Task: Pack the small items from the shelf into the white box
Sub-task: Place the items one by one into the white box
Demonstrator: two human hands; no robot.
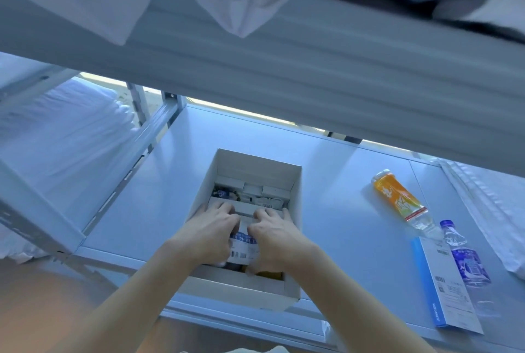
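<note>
While both hands (211, 224) press in, the cardboard white box (295, 210) sits square.

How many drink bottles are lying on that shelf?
2. The orange-labelled bottle lies right of the white box; the blue-labelled bottle lies nearer, partly on a long flat box. Others may be hidden inside the white box.
</note>
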